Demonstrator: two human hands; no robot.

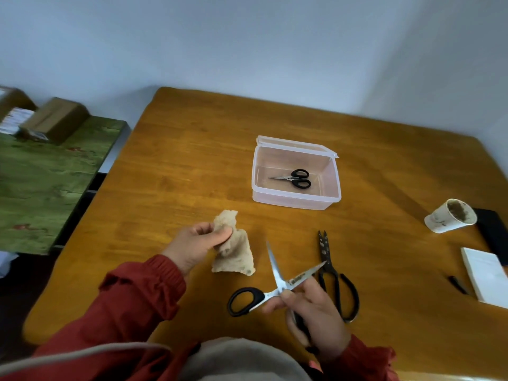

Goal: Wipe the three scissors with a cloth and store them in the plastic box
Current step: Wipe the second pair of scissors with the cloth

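My left hand (192, 244) pinches a crumpled beige cloth (233, 248) just above the wooden table (192, 160). My right hand (310, 312) grips black-handled scissors (275, 287) near the pivot, blades spread wide and pointing away from me. To the right of them, dark all-metal shears (334, 273) with dirty blades lie on the table. A clear plastic box (295, 199) stands open further back, with small black-handled scissors (295, 178) lying inside it.
A dirty paper cup (450, 215) lies on its side at the right, beside a black object (492, 232). A white pad (486, 276) and a black pen (457, 284) sit near the right edge. A green-covered surface (49, 174) with cardboard boxes stands left.
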